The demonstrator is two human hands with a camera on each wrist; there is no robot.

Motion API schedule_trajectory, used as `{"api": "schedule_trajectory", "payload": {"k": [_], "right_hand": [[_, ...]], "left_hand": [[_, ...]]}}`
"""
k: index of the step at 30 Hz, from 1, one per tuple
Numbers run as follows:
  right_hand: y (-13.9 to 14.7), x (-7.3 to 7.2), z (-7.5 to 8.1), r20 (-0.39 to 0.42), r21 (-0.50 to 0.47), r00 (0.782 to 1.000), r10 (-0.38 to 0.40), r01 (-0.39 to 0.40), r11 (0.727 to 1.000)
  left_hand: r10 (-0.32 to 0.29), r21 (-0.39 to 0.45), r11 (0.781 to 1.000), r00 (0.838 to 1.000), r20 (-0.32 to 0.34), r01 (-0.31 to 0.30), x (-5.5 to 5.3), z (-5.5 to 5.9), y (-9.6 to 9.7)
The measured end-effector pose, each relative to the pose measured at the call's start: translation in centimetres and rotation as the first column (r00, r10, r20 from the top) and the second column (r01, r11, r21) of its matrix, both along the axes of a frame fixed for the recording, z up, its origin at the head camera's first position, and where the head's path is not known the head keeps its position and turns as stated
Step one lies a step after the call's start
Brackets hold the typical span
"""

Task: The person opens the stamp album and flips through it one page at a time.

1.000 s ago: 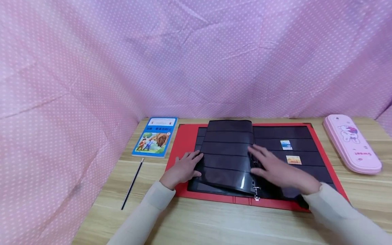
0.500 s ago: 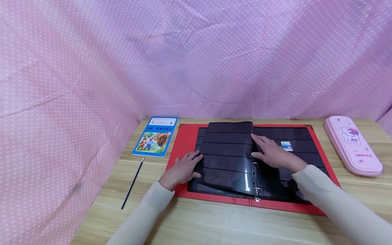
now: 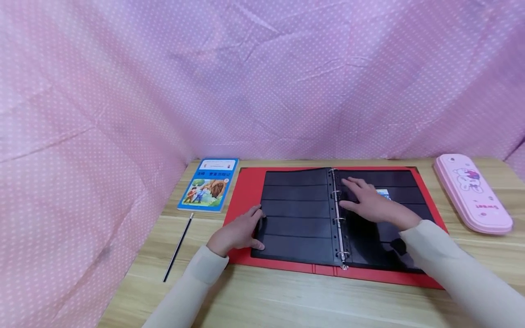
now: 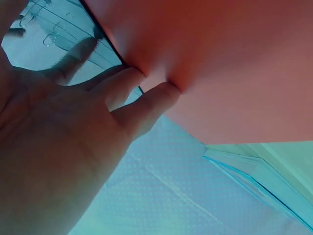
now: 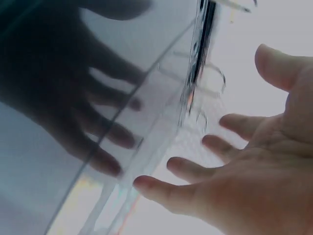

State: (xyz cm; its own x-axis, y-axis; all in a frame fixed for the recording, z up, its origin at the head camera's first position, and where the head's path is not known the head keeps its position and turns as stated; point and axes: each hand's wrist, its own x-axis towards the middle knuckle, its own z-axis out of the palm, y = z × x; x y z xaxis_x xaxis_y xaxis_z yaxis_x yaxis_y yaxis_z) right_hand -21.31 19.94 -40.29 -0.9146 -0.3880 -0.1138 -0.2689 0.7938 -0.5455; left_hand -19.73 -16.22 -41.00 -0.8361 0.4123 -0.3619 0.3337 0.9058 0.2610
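Note:
A red ring binder (image 3: 246, 187) lies open on the table with black pocket pages on both sides. My left hand (image 3: 237, 231) rests at the outer edge of the left page (image 3: 295, 207), fingers spread; in the left wrist view its fingertips touch the red cover (image 4: 234, 63) by the page edge. Fingers spread and holding nothing, my right hand (image 3: 375, 204) hovers over the right page (image 3: 399, 177) beside the metal rings (image 3: 338, 218). A small blue-and-white stamp (image 3: 383, 193) in a pocket is partly hidden by that hand. The right wrist view shows the hand mirrored in the glossy page (image 5: 58, 166).
A blue picture-covered book (image 3: 208, 184) lies left of the binder, with a dark pencil (image 3: 178, 246) below it. On the right is a pink pencil case (image 3: 471, 193). Pink dotted cloth (image 3: 262, 91) hangs behind the wooden table (image 3: 287, 296).
The bowed black page now lies flat on the left side, and the rings show. My right hand first moved up along the spine, then slightly right off the page. My left hand shifted slightly left.

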Motion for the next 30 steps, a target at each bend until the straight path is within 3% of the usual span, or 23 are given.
{"api": "schedule_trajectory", "payload": {"k": [4,9,15,24,30], "right_hand": [[2.8,2.2,0.1,-0.041,0.103,0.998,-0.047,0.051,0.993],[6.4,6.1,-1.5,-0.084,0.256,0.993,-0.085,0.104,0.961],[9.3,9.6,-2.5,-0.064,0.296,0.985,-0.163,0.175,0.939],[10.7,10.9,-2.7,-0.058,0.328,0.963,-0.263,0.267,0.906],[10.4,11.1,-2.6,-0.079,0.291,0.959,-0.271,0.283,0.914]], "left_hand": [[0.015,-0.009,1.0,1.0,0.02,-0.015,0.0,0.1,0.1],[0.015,-0.009,1.0,0.999,0.035,-0.015,0.2,0.1,0.2],[0.019,0.01,1.0,0.999,0.039,-0.019,0.2,0.1,0.0],[0.01,0.013,1.0,1.0,0.03,-0.01,0.5,0.2,-0.1],[0.01,0.019,1.0,0.999,0.034,-0.011,0.7,0.5,0.0]]}}
